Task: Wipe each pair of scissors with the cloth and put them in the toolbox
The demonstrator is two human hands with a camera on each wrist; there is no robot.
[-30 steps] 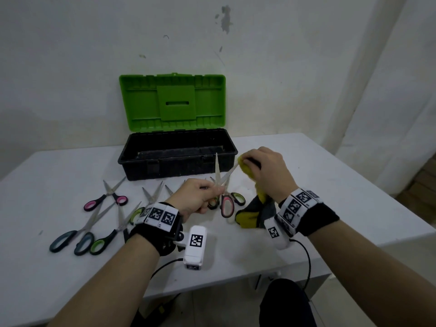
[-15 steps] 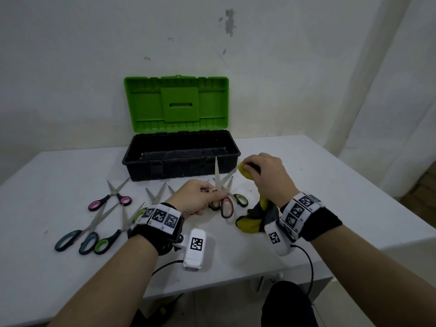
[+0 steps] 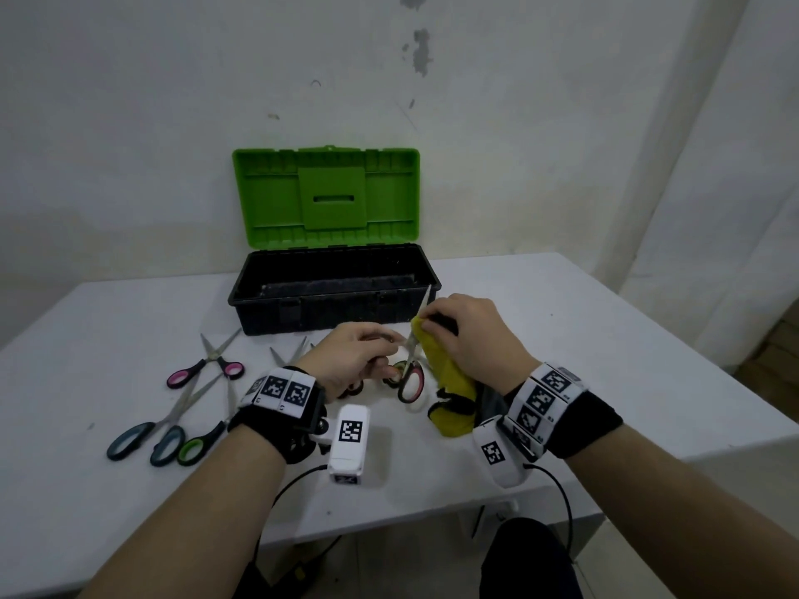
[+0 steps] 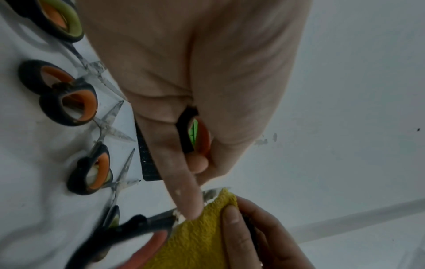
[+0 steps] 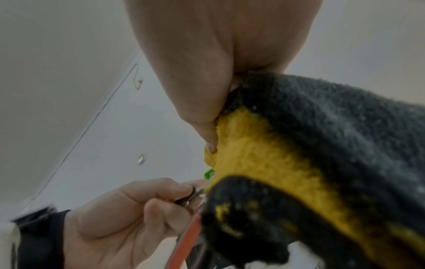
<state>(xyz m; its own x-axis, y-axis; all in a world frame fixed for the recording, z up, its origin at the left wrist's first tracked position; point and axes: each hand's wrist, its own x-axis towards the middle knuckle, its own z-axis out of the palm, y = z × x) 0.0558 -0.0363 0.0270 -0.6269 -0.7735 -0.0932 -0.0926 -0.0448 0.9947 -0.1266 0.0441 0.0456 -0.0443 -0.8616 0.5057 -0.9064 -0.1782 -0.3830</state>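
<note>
Lower on the blade than a second ago, the yellow-and-grey terry cloth (image 3: 447, 369) is pinched by the right hand (image 3: 471, 335) around the orange-handled steel scissors (image 3: 411, 365). These are gripped by the left hand (image 3: 350, 361) before the open green-lidded black toolbox (image 3: 333, 291); wiping seems unfinished.

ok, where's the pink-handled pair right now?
In the head view, the pink-handled scissors lie on the table, left of the left hand and front-left of the toolbox, just behind the teal-handled scissors.
</note>
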